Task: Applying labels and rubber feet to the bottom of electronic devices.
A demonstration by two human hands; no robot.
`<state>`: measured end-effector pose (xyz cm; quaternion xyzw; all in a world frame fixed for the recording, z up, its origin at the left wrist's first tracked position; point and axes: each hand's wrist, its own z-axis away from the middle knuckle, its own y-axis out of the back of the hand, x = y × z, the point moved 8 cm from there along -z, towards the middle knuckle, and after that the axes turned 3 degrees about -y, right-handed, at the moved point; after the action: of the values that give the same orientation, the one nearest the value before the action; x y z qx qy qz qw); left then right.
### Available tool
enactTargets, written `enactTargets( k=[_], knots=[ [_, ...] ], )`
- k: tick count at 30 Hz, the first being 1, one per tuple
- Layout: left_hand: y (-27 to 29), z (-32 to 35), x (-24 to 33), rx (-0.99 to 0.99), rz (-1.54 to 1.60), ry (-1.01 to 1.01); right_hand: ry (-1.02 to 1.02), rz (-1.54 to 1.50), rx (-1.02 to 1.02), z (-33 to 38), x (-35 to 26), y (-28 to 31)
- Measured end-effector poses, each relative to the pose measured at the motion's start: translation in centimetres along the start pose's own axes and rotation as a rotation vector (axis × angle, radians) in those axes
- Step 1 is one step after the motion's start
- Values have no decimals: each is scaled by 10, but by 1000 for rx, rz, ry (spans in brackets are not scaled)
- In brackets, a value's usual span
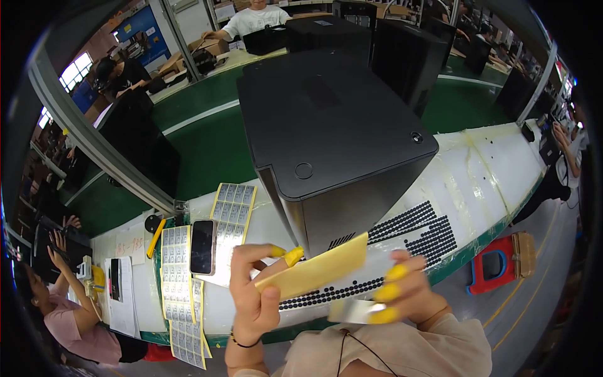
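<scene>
The left hand (251, 308) has its grip closed on a stiff pale-yellow rectangular sheet (323, 267), pinched at its left end and held tilted above the white, film-covered counter (461, 160), in front of the large black box-shaped case (333, 119). The right hand (411, 295), just beside the sheet's right end, has its grip closed on a small silvery flat piece (353, 311), its thumb against the piece. Yellow covers sit on fingertips of both hands. Beneath and beyond them, rows of small round black dots (433, 242) lie on the counter. To the left lie yellow-edged sheets of grey printed labels (177, 273), a dark-screened phone (202, 247) and a slim yellow tool (156, 239).
</scene>
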<state>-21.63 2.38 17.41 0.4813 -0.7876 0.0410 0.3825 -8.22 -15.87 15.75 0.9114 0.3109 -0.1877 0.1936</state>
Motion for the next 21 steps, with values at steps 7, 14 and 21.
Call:
enactTargets(
  k=[7, 14, 21],
  knots=[
    [-11, -57, 52, -84, -716, -387, 87, 87, 343, -31, 9, 65],
    [-22, -59, 63, 18, -937, -531, 215, 192, 258, -113, 4, 82],
    [-29, -51, 59, 169, -713, -550, -44, -94, -72, -207, 31, 51]
  ],
)
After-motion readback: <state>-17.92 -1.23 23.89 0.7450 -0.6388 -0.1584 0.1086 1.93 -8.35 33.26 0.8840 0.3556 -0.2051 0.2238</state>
